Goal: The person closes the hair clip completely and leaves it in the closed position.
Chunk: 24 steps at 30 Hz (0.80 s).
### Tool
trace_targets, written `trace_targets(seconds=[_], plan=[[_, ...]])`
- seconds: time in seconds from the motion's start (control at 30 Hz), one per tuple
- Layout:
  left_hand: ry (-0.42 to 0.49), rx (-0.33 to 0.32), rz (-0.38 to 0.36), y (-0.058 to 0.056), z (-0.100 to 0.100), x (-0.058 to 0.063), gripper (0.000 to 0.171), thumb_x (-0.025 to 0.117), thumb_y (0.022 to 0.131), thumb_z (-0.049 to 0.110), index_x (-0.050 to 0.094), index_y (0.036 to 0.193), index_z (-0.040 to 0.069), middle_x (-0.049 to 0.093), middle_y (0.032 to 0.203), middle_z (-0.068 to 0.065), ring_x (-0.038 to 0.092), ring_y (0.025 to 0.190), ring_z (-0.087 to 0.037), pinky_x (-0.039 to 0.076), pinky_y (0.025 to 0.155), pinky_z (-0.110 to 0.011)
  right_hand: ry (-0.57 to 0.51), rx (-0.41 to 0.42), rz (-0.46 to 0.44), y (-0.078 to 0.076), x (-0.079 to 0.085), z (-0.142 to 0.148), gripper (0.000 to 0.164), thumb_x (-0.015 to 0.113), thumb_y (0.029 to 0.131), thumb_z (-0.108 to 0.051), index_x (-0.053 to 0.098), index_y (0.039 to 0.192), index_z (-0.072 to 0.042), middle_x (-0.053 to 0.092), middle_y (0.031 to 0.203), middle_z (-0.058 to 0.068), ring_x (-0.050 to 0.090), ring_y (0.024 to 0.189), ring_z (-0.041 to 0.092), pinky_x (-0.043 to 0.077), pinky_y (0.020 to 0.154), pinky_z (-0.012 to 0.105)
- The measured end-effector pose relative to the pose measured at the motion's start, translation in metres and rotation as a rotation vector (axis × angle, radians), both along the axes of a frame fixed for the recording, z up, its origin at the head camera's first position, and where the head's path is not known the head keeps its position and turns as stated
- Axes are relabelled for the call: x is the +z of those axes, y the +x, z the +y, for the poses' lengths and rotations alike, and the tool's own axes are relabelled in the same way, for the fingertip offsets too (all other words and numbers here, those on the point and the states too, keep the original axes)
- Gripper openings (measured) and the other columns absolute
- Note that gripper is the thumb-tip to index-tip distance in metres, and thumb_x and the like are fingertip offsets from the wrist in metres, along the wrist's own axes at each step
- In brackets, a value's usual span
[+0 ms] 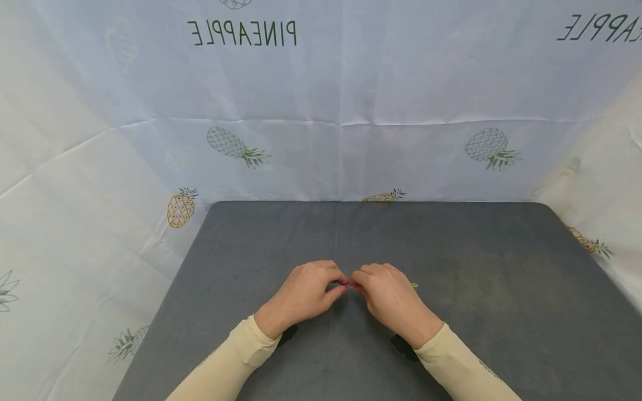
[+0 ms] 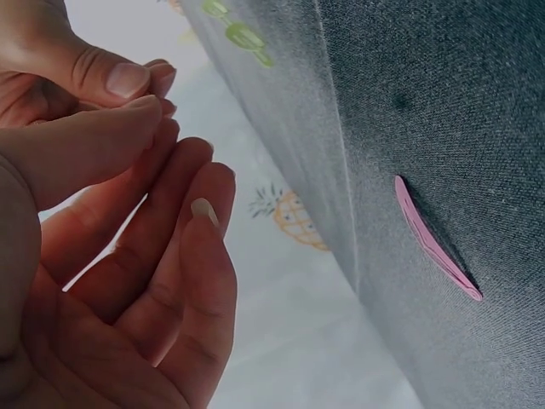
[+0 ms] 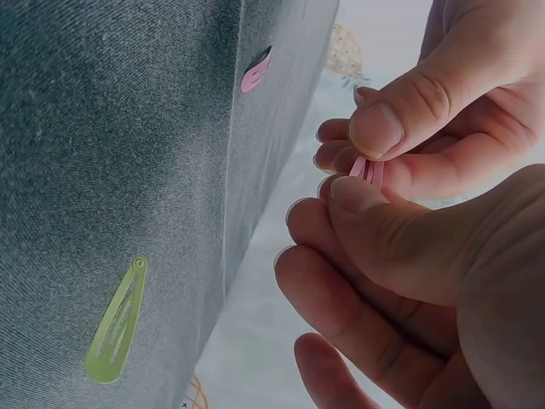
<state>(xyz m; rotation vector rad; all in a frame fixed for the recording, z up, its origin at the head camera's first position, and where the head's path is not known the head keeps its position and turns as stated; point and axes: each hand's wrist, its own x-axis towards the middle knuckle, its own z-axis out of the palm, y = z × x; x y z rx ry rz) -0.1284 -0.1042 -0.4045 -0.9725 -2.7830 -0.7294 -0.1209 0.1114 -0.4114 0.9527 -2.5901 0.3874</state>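
A small pink hair clip shows between the fingertips of both hands, most of it hidden by thumbs and fingers. My left hand pinches one end and my right hand pinches the other, fingertips almost meeting over the grey table. In the left wrist view, the other fingers of the left hand are loosely bent beside the thumb. A second pink hair clip lies on the table on the left hand's side. To the right of the right hand lies a green snap hair clip, mostly covered in the head view.
The grey table has a seam running down its middle. White cloth printed with pineapples hangs behind it and along both sides. Dark wrist bands show under the cream sleeves.
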Motion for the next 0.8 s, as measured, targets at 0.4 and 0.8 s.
trace_targets(seconds=[0.4,0.8], plan=[[-0.001,-0.003,0.039,-0.0019,-0.0011,-0.0026,0.004,0.082,0.098,0.019,0.085,0.100,0.021,0.076,0.097,0.009,0.066,0.079,-0.005,0.053,0.067,-0.019,-0.012,0.008,0.015,-0.0003,-0.0030,-0.0019,0.015,0.088,0.090,-0.008,0.077,0.087,-0.018,0.066,0.076,-0.007,0.062,0.069,0.011,0.055,0.072,0.032],[-0.002,-0.013,0.041,-0.0026,-0.0023,-0.0014,0.004,0.082,0.098,0.020,0.085,0.099,0.021,0.077,0.096,0.009,0.064,0.076,-0.002,0.051,0.065,-0.018,0.006,0.001,0.037,0.0001,-0.0039,-0.0027,0.018,0.090,0.088,-0.007,0.076,0.086,-0.018,0.066,0.076,-0.007,0.063,0.069,0.010,0.052,0.068,0.029]])
